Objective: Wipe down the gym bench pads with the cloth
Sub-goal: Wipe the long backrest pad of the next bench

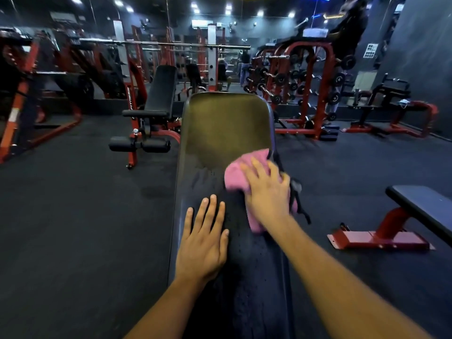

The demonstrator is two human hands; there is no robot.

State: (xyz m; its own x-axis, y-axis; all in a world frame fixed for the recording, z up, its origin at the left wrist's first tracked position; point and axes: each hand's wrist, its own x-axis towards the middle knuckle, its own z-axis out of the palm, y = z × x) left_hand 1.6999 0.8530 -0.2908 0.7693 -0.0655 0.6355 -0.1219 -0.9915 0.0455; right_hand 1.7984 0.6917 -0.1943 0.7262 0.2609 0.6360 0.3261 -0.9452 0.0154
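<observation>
Bench pad (220, 133) runs lengthwise away from the hands. Right hand (267, 192) presses pink cloth (234, 174) at its right edge, nearer the unwiped far end; left hand (204, 241) flat, fingers straight.

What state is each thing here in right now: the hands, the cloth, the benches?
Left hand: flat, fingers straight, resting on the pad.
Right hand: fingers spread, pressing the cloth.
Pink cloth: crumpled, on the pad's right side under the right hand.
Long black bench pad: droplets near the hands, far end glossy.
Black adjustable bench with red frame: backrest raised.
Flat black bench: unoccupied.
</observation>
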